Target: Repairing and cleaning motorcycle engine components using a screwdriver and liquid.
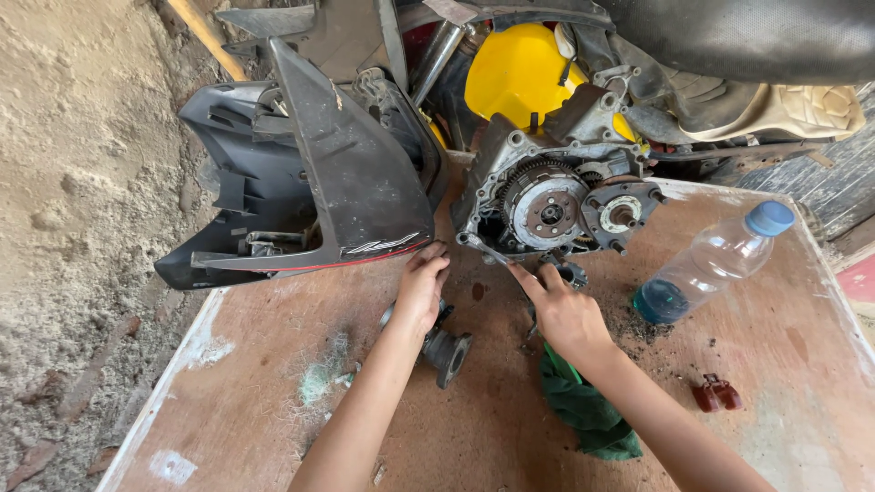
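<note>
Near the right edge of the desk (273,364), a clear plastic bottle (711,264) lying tilted, blue cap on top. Inside, a little blue liquid pooled at the low end; the rest just air. No label to be seen on the bottle.

In the middle, an open engine case (556,196) with a round toothed clutch inside. Behind the case, a big yellow tank (519,68). To the left, a black scooter body panel (346,173) with a thin red stripe and a small silver mark low on its side.

Left hand (421,292) flat and loosely open, fingers resting on the desk just under the black panel, nothing gripped that shows. Under the wrist, a dark metal part (447,351) with a round end.

Right hand (563,314) curled, fingers pinched on a thin metal tool (488,251) poking at the bottom left edge of the engine case.

Green rag (583,410) under the right arm. Small red-brown clip (717,394) alone, near the bottle.
</note>
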